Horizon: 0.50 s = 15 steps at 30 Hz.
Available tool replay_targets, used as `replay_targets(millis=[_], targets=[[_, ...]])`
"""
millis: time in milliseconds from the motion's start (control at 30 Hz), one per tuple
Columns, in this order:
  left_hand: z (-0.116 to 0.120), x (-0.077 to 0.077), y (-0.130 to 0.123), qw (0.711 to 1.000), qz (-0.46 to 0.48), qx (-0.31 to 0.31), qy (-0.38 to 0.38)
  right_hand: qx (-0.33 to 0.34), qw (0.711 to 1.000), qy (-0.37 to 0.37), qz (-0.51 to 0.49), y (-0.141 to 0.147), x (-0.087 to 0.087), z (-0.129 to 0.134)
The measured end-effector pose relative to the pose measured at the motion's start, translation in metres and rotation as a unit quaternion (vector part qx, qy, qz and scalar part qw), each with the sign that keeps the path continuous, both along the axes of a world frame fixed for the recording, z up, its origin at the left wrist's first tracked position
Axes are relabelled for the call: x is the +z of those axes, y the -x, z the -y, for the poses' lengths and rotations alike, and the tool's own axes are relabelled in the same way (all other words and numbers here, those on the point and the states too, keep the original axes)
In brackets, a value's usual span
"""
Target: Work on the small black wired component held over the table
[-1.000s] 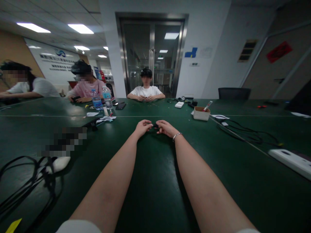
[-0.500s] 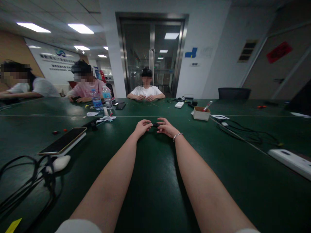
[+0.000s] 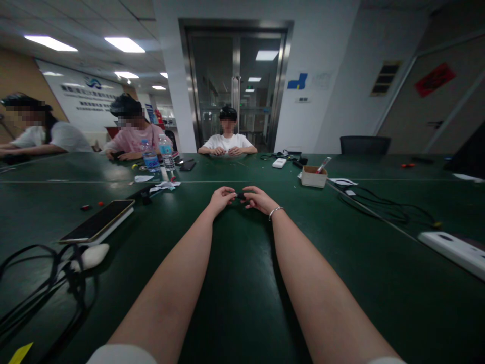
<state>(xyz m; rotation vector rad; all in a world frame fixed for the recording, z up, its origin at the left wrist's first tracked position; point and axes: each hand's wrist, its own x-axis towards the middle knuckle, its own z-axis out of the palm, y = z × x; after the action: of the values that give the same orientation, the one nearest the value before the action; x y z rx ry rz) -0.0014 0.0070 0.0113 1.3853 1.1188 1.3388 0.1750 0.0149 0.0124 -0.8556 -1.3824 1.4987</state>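
Observation:
Both my arms reach forward over the dark green table [image 3: 242, 283]. Between my hands is a small black piece [image 3: 240, 196] with a light-coloured end toward the left; it is too small to tell its kind. My left hand [image 3: 223, 200] pinches the light end between thumb and fingertips. From the other side, my right hand [image 3: 260, 200], with a silver bracelet [image 3: 275, 213] on its wrist, has its curled fingers on the black part. The fingertips partly cover the piece.
To the left lie a phone [image 3: 99, 220], black cables [image 3: 71, 273] and a white mouse-shaped thing [image 3: 94, 256]. Farther off stand water bottles [image 3: 166, 151] and an open box [image 3: 314, 177]. A power strip [image 3: 452, 252] lies at right. Several people sit around the table.
The fingers of my right hand have come down and closed in on the black piece. My left hand keeps its pinch. The view has shifted very slightly.

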Motion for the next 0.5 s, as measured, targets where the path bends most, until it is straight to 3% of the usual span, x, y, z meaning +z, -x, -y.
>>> replay_targets(millis=[500], targets=[[-0.0056, -0.0040, 0.0010, 1.000, 0.002, -0.003, -0.005, 0.008, 1.000, 0.006, 0.010, 0.0011, 0.0017, 0.0012]])
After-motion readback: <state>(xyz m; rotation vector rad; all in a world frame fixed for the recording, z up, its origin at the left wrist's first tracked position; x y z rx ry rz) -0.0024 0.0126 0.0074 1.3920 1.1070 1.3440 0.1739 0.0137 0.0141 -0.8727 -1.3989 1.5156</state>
